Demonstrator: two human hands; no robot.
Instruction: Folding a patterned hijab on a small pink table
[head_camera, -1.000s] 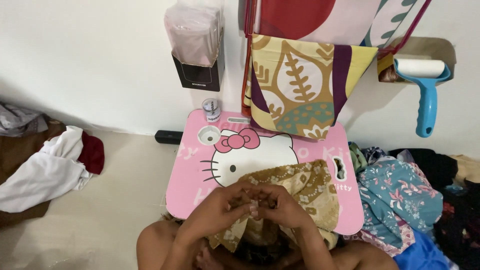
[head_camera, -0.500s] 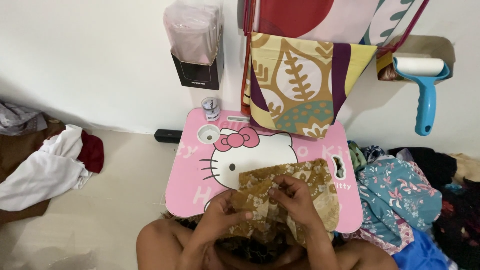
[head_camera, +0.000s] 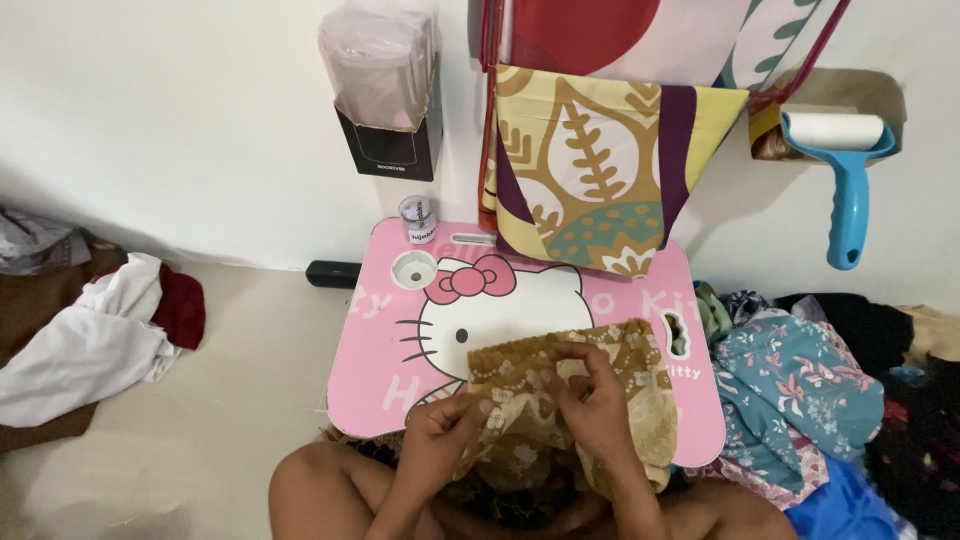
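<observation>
Both hands have a grip on the brown patterned cloth: the left hand pinches its near left edge between thumb and fingers, and the right hand is closed on a fold near the cloth's middle, fingers curled over the top. The cloth lies partly on the near right part of the pink worktop, its far edge spread flat over the cartoon cat picture, while its near part droops off the worktop's edge toward the person's lap, under and between the two hands. A small clear cup stands at the worktop's far edge, beside a round recess. A leaf-patterned fabric hangs from above over the far right corner. A blue lint roller hangs on the wall to the right. Clothes are piled on the floor at both sides, the left heap white and red.
</observation>
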